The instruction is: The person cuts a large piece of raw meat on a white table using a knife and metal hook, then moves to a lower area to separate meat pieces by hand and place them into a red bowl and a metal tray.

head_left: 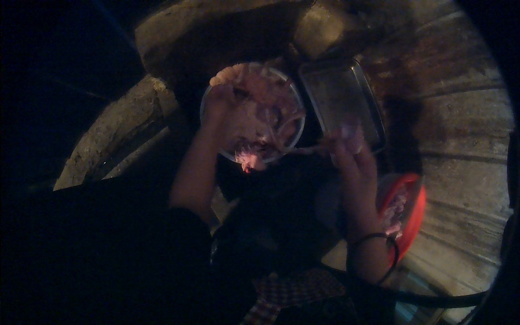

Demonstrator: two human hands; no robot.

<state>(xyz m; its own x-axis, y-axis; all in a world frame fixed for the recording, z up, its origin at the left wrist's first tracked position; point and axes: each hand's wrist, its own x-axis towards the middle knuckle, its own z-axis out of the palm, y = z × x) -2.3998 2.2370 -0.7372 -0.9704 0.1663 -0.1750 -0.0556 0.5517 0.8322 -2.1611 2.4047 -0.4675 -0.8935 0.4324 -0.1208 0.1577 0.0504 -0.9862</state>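
Note:
A round, pale-rimmed basin (301,103) holds a heap of pinkish raw meat that looks like a plucked bird (254,108). A ragged pink piece with a red tip (249,160) lies at its near rim. Over the basin's left side my left hand (219,100) rests on the meat; dim light hides its fingers. A thin pale strip of raw meat (303,149) stretches from the basin to my right hand (348,146). The fingers there are closed around its end, somewhat blurred, above the near end of a rectangular metal tray (338,89).
Beside my right forearm stands a red-rimmed bowl (416,208) with pale meat pieces inside. Weathered wooden planks (460,130) run along the right. Rough stone or wood blocks (116,127) lie at left, with another block (319,30) behind the tray. Checked cloth (298,287) shows near me.

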